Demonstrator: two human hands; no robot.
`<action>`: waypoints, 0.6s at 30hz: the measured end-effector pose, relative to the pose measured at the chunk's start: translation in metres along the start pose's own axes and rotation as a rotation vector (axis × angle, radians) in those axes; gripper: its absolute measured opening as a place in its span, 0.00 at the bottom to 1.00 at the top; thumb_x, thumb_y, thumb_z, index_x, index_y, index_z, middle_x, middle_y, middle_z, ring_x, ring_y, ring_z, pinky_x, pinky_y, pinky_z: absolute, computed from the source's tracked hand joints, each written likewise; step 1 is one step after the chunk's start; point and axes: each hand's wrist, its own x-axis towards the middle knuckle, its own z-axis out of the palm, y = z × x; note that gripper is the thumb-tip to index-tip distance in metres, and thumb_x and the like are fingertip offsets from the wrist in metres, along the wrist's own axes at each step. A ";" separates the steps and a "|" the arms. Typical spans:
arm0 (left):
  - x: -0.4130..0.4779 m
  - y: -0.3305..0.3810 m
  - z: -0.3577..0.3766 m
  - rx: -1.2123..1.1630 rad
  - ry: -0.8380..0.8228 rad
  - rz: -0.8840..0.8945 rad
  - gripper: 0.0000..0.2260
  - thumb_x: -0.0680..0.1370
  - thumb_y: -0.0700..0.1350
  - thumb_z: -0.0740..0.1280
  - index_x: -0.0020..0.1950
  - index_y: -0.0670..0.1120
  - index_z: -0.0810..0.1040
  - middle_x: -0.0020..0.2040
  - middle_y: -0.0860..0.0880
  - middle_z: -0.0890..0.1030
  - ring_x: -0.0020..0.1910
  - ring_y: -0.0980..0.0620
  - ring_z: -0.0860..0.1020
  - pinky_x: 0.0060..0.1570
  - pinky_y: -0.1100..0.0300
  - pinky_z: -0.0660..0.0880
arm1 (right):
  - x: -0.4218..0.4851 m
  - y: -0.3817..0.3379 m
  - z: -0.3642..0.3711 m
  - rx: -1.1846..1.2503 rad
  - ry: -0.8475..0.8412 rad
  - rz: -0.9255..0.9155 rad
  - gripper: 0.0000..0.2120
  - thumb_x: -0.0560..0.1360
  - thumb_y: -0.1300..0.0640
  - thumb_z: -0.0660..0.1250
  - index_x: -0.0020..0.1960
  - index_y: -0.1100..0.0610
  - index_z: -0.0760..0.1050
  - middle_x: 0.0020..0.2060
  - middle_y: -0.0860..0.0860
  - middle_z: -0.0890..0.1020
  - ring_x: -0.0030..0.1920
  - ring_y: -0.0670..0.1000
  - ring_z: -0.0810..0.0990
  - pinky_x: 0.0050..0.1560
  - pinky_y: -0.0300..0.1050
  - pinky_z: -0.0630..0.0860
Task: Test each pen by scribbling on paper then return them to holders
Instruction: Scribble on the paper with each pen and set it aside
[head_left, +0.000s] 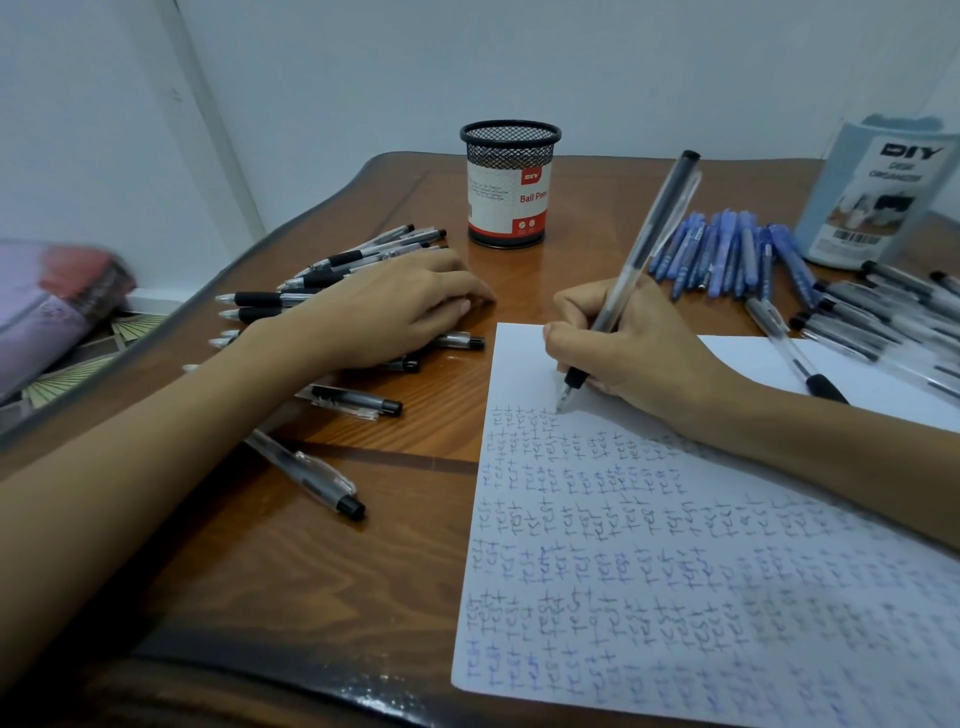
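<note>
The pen (655, 221), gripped in your right hand (623, 348), stands tilted with its tip on the paper (675, 571). Your left hand (395, 306) rests with relaxed fingers on the black pens (332, 260) heaped on the bench (311, 571), near the mesh holder (509, 184).

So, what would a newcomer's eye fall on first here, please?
The white paper sheet, crowded with rows of handwritten "test", fills the lower right. Above it the right hand grips a clear black-capped pen, tip on the page, while the left hand rests on loose black pens at left.
</note>
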 end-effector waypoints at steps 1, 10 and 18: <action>0.000 0.000 0.000 0.003 0.000 0.000 0.16 0.82 0.46 0.54 0.68 0.49 0.71 0.64 0.47 0.72 0.63 0.52 0.69 0.63 0.57 0.66 | 0.000 0.001 0.000 -0.004 0.004 -0.007 0.20 0.73 0.72 0.63 0.26 0.60 0.62 0.20 0.52 0.63 0.19 0.41 0.67 0.25 0.26 0.63; 0.001 -0.001 0.001 0.009 -0.004 -0.004 0.16 0.82 0.46 0.54 0.68 0.49 0.71 0.64 0.47 0.72 0.62 0.52 0.70 0.63 0.57 0.67 | 0.001 0.006 0.000 -0.030 0.011 -0.010 0.21 0.73 0.71 0.63 0.25 0.59 0.62 0.21 0.51 0.63 0.20 0.41 0.69 0.26 0.27 0.63; 0.000 0.000 0.000 -0.001 0.000 0.002 0.15 0.82 0.45 0.55 0.67 0.49 0.72 0.63 0.47 0.73 0.62 0.51 0.70 0.62 0.56 0.67 | -0.002 -0.007 0.001 0.127 0.102 0.138 0.26 0.77 0.48 0.60 0.26 0.63 0.68 0.18 0.48 0.68 0.19 0.43 0.66 0.21 0.29 0.60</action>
